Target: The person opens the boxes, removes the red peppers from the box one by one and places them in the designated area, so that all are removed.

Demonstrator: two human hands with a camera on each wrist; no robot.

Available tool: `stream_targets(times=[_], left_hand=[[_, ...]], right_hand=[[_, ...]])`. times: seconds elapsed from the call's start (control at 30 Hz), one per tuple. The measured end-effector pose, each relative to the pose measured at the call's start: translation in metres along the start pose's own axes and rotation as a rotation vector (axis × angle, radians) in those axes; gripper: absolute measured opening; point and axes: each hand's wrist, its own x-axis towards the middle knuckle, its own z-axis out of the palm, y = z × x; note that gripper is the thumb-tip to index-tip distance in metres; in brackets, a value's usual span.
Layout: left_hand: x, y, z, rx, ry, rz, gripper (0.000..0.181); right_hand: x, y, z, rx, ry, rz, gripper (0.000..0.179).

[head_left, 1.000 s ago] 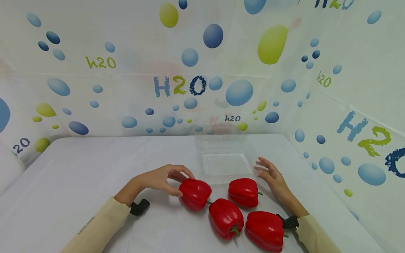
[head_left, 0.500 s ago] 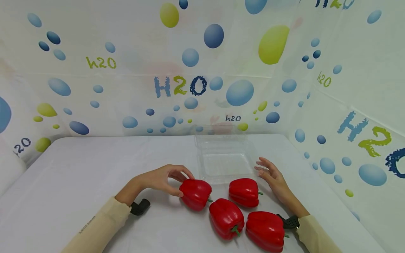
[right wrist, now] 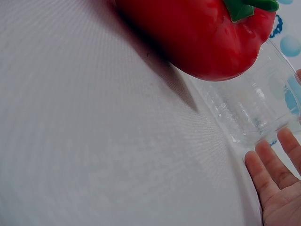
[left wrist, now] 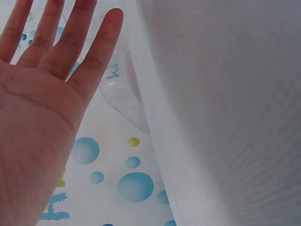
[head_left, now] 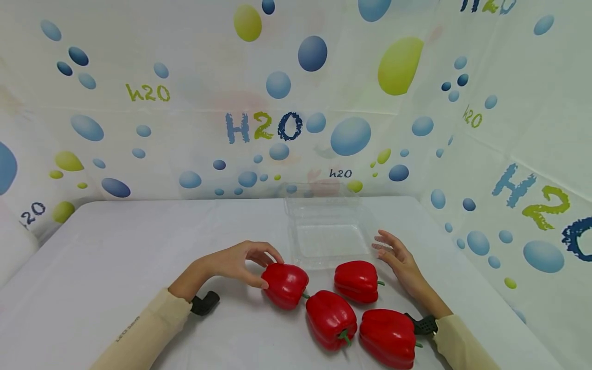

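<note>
Four-lobed and glossy, a red bell pepper (head_left: 284, 287) lies on its side by my left hand (head_left: 233, 263). Thumb and forefinger are at its left side and top edge; the thumb tip overlaps it. In the left wrist view the other fingers (left wrist: 70, 37) look straight and no pepper shows. My right hand (head_left: 401, 264) is relaxed at the right side of a clear plastic container (head_left: 330, 241), holding nothing; I cannot tell whether the fingertips touch it. Other bell peppers lie between the hands: one at the back (head_left: 356, 281), one in the middle (head_left: 330, 319), one at front right (head_left: 387, 338).
White cloth covers the table (head_left: 139, 246). The container's raised lid (head_left: 321, 200) leans near the patterned curtain (head_left: 194, 149) behind. The front right pepper lies close to my right wrist's black strap (head_left: 423, 325).
The pepper at my left hand rocks slightly, its stem tip shifting a little right, then back. Both hands stay almost still, and the other peppers and the container keep their places.
</note>
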Motion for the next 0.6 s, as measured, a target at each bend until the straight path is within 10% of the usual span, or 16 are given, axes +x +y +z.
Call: stream_targets(times=[0.6], left_hand=[[-0.0024,-0.0007,-0.0017,0.016,0.039,-0.009,0.036]], right_hand=[[0.0010,0.0003,0.0013,-0.007,-0.011,-0.017,0.056]])
